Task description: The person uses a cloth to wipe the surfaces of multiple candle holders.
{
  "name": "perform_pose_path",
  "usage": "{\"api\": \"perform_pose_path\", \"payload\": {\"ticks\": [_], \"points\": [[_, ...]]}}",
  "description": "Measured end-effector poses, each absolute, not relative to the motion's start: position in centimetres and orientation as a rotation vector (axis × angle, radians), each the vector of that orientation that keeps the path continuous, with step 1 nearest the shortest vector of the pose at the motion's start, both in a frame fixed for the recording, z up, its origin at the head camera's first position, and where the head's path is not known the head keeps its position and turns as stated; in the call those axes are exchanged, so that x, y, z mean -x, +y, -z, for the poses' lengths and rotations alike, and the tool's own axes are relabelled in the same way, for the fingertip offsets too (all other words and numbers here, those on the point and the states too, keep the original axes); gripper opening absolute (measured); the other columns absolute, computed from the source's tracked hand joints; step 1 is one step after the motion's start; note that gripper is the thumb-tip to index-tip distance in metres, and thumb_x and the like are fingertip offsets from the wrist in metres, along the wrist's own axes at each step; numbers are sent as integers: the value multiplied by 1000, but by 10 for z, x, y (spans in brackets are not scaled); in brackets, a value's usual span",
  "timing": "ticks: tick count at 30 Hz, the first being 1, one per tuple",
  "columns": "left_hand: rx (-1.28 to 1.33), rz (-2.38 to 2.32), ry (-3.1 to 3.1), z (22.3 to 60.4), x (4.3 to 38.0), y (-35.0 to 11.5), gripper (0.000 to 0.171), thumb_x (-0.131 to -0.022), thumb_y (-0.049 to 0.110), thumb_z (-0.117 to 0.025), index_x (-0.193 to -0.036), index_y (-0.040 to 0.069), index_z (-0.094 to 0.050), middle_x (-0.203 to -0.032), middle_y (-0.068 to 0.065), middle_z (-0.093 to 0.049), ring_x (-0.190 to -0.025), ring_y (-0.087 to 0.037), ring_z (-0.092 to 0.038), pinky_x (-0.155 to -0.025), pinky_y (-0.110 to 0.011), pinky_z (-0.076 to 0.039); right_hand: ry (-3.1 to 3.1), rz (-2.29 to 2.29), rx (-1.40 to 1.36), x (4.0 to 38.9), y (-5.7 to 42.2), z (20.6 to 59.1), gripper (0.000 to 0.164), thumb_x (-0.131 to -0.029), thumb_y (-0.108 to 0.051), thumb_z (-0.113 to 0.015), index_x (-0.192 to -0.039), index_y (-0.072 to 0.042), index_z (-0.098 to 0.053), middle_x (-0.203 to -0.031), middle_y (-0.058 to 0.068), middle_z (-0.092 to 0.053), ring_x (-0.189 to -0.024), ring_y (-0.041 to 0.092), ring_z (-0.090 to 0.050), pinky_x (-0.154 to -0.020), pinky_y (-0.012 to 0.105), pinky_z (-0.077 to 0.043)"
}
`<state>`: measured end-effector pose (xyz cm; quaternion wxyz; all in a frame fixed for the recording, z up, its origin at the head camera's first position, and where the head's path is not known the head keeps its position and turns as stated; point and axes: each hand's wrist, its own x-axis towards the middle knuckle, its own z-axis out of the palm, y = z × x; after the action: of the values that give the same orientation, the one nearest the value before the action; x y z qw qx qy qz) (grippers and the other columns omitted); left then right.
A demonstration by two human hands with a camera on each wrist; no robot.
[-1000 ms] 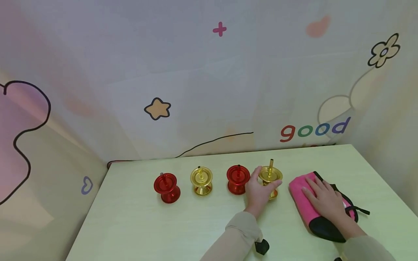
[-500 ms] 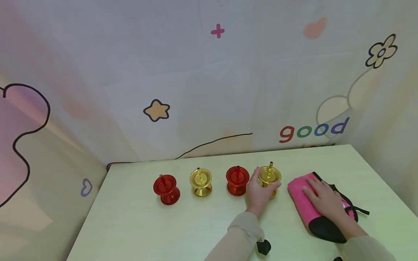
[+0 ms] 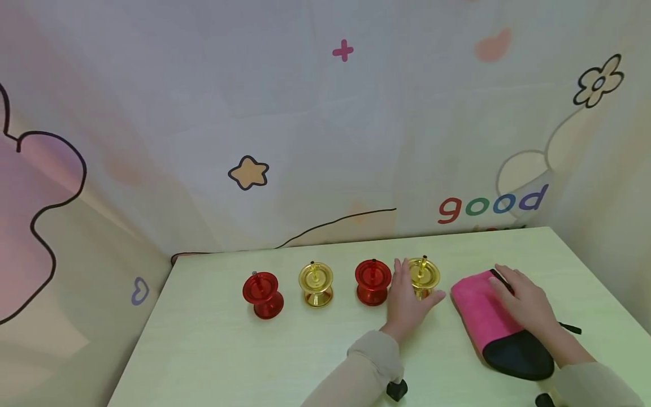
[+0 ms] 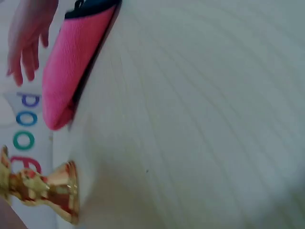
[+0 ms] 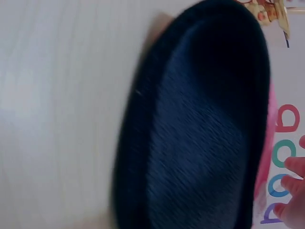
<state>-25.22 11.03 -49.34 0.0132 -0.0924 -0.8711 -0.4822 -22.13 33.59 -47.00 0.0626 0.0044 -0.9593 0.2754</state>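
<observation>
My left hand (image 3: 409,305) is at the rightmost gold holder (image 3: 426,275), a goblet-shaped stand with a shallow dish and a small upright tube. Its fingers are straight along the holder's left side and the thumb is spread to the right, not closed round it. In the left wrist view the gold stand (image 4: 47,188) shows upright on the table. My right hand (image 3: 526,299) hovers over the far right side of a pink pouch (image 3: 478,305) with a black end, fingers extended. The left wrist view shows that hand's fingers loose and apart from the pouch.
Left of the hands, a red holder (image 3: 373,277), a gold holder (image 3: 316,282) and another red holder (image 3: 261,291) stand in a row on the pale table (image 3: 213,350). A printed cloth (image 3: 325,130) hangs behind. A black cord end (image 3: 571,328) sticks out past the right wrist.
My left fingers have straightened and the thumb has spread away from the gold holder. My right hand has lifted from the pouch and shifted right. The holder's tube appears lower than a second ago.
</observation>
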Motion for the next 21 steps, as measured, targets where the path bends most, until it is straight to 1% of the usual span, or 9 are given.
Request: {"api": "perform_pose_path", "payload": {"ticks": [4,6,9,12,15,17,19,21], "points": [[408,1424,-2762,478,243,105,91,-76,63,-50,-143,14,-12,-150,-4,-7,-133,-28,-23,-102,-51,-27,-2906,-878,0,222,342,461,60,-94,-38,-35,-135,5,-24,-132,36,-26,-122,52,-19,-87,69,-23],[448,1394,-2805,468,238,102,90,-77,64,-47,-143,14,-11,-150,-2,-4,-133,-27,-22,-102,-52,-27,-2917,-885,6,223,344,456,61,-94,-39,-33,-136,4,-24,-133,36,-25,-121,53,-20,-86,69,-24],[568,1325,-2876,454,230,95,88,-80,64,-42,-143,14,-8,-150,-1,-1,-134,-26,-22,-102,-49,-29,-2921,-871,-13,225,348,450,60,-94,-40,-32,-135,4,-25,-133,36,-25,-120,53,-21,-86,69,-24],[786,1229,-2914,439,224,82,85,-83,61,-39,-143,12,-4,-150,-1,2,-135,-23,-19,-104,-43,-30,-2912,-821,-53,227,349,442,59,-94,-39,-34,-134,4,-28,-132,35,-27,-120,52,-24,-86,69,-24],[1004,1117,-2866,428,220,65,79,-87,55,-38,-143,12,-2,-150,-1,0,-136,-18,-15,-106,-38,-28,-2894,-778,-86,226,351,435,56,-94,-37,-36,-132,4,-31,-131,35,-30,-120,51,-25,-85,68,-24],[1100,1018,-2817,423,220,52,76,-88,52,-37,-143,12,-3,-150,0,-4,-136,-14,-14,-107,-37,-26,-2879,-745,-111,226,353,430,54,-94,-36,-38,-131,4,-34,-129,35,-33,-120,51,-25,-84,68,-25],[1149,906,-2761,418,222,38,72,-89,50,-39,-143,13,-8,-149,0,-9,-135,-13,-18,-106,-38,-27,-2870,-708,-133,226,354,426,53,-93,-35,-40,-130,3,-36,-127,34,-35,-120,50,-26,-83,69,-25],[1177,778,-2696,413,225,22,68,-89,48,-40,-142,12,-16,-148,-1,-16,-134,-13,-21,-106,-38,-27,-2861,-651,-162,226,357,423,52,-92,-35,-42,-129,2,-38,-126,33,-37,-120,49,-26,-83,69,-25]]}}
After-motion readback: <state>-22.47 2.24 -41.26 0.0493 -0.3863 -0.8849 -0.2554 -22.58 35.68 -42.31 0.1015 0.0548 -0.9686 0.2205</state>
